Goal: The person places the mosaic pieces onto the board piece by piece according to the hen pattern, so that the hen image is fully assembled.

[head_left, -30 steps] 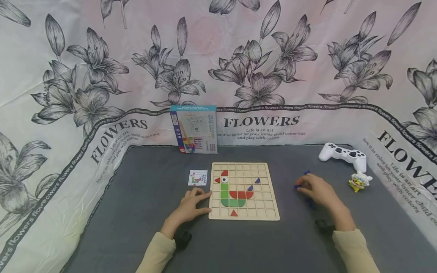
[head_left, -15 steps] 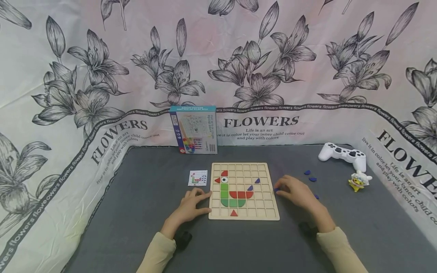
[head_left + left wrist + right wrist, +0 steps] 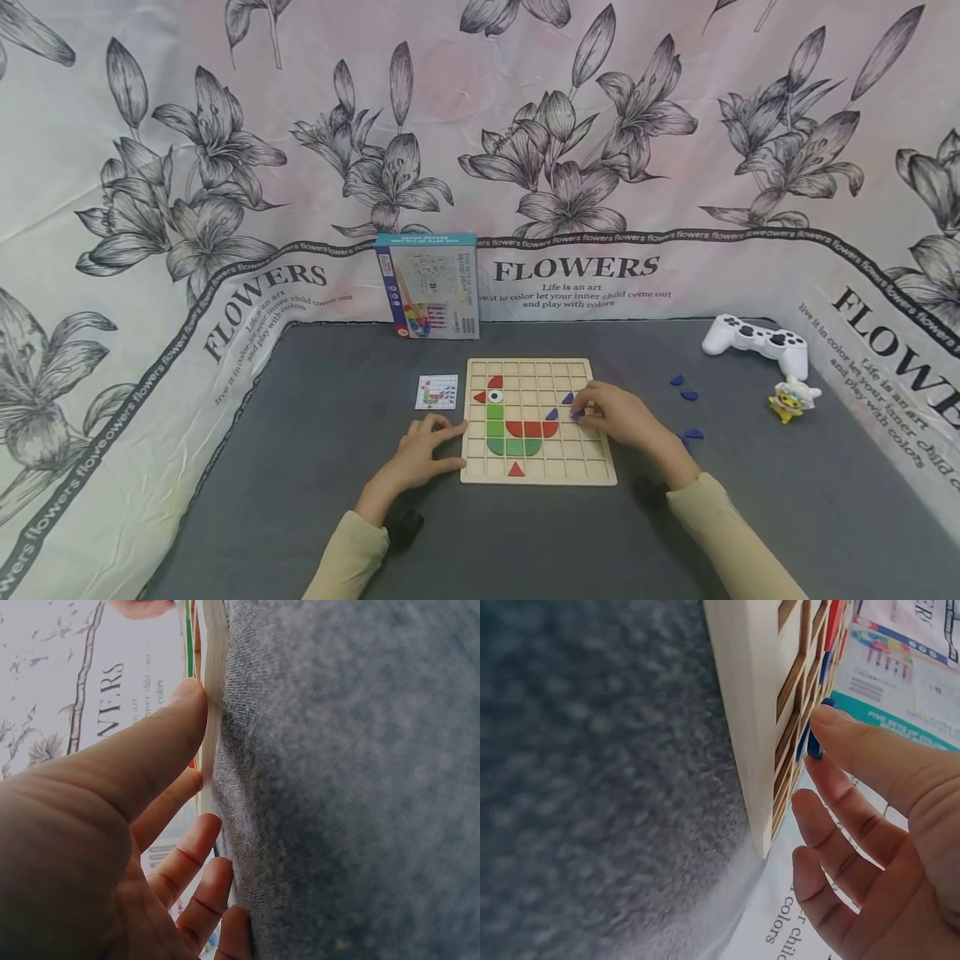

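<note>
A wooden grid board (image 3: pixel 577 462) lies on the grey cloth, bearing a bird-like pattern of red, green and blue tiles with a round eye tile (image 3: pixel 495 397). My left hand (image 3: pixel 415 454) touches the board's left edge with spread thumb and index finger; its other fingers are loosely bent in the left wrist view. Over the board's right part, my right hand (image 3: pixel 626 421) pinches a small blue tile (image 3: pixel 815 744) between thumb and index finger. Close to that tile sits a blue triangle tile (image 3: pixel 567 398) on the grid. A red triangle tile (image 3: pixel 516 469) lies near the front edge.
Several loose blue tiles (image 3: pixel 689 396) lie right of the board. A small pattern card (image 3: pixel 437 392) is at its left. Behind stands a box (image 3: pixel 435 287) against the flowered cloth. A white game controller (image 3: pixel 756 340) and a small figurine (image 3: pixel 787 402) are at far right.
My right hand has moved left from the loose blue tiles to over the board, carrying one blue tile. The left hand has stayed at the board's edge.
</note>
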`<control>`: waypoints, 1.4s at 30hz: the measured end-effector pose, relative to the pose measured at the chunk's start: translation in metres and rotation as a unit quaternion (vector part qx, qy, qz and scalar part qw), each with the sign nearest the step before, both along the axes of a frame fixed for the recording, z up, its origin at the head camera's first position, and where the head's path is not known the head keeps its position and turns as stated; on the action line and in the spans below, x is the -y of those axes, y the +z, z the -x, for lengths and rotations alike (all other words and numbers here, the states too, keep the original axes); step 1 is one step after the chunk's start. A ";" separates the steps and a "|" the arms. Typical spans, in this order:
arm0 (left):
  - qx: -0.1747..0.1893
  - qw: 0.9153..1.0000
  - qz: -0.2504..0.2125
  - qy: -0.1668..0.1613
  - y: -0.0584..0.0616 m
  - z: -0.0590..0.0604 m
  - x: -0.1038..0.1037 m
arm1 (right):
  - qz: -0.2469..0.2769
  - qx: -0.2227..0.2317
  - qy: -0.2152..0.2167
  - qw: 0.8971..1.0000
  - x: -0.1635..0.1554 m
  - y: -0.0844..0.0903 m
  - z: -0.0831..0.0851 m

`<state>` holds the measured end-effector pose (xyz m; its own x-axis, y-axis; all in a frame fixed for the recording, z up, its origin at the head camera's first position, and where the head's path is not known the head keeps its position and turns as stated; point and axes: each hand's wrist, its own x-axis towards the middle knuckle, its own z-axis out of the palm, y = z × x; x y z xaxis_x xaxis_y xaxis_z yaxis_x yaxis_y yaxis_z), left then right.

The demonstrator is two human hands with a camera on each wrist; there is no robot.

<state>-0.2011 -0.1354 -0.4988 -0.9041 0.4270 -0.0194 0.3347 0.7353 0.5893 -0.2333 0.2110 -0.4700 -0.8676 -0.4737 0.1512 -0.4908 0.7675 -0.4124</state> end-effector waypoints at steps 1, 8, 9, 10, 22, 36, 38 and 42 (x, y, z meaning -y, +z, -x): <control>-0.001 1.000 0.000 0.000 0.000 0.000 0.000 | 0.001 0.004 0.002 1.000 0.001 0.000 0.001; -0.001 1.000 -0.003 0.000 0.001 -0.001 -0.001 | -0.014 0.009 0.025 1.000 0.006 -0.003 0.011; -0.001 1.000 -0.003 0.000 0.002 -0.001 -0.001 | -0.014 0.011 0.026 0.999 0.006 -0.004 0.012; -0.001 1.000 -0.002 0.001 0.002 -0.001 -0.001 | -0.014 0.014 0.026 0.999 0.007 -0.004 0.013; -0.003 1.000 0.001 0.000 -0.002 0.000 0.000 | -0.028 0.037 0.030 0.998 0.007 0.000 0.017; -0.002 1.000 0.005 0.001 0.000 0.000 0.000 | -0.038 0.010 -0.001 0.999 -0.024 0.002 0.004; -0.003 1.000 0.004 0.000 0.000 0.000 0.000 | -0.036 0.009 -0.009 0.999 -0.032 0.003 0.000; -0.003 1.000 0.002 0.001 -0.001 0.000 0.000 | -0.036 0.003 -0.020 0.999 -0.049 0.003 -0.007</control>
